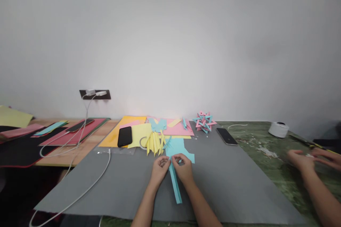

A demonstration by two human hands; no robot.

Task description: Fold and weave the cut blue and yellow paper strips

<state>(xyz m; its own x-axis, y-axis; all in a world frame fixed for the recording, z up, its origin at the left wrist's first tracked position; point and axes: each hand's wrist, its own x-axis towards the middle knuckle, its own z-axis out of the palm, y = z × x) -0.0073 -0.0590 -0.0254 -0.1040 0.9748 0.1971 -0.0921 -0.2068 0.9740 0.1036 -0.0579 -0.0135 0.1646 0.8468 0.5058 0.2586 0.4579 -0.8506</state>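
A long folded strip of blue paper [175, 186] hangs between my two hands, its lower end toward me. My left hand [161, 167] pinches its top end from the left. From the right, my right hand [183, 166] pinches the same end, fingertips close to the left ones. Just beyond my hands lies a flat blue paper sheet [178, 146]. A bunch of folded yellow paper pieces [154, 142] sits to the left of it. Farther back stands a pink and blue folded-paper star ball [204, 122].
A black phone [125, 137] lies on orange and yellow sheets; another phone [226, 136] lies at right. A white cable [93, 184] crosses the grey mat [226, 191]. At far right, another person's hands [302, 161] work near a white roll [278, 129].
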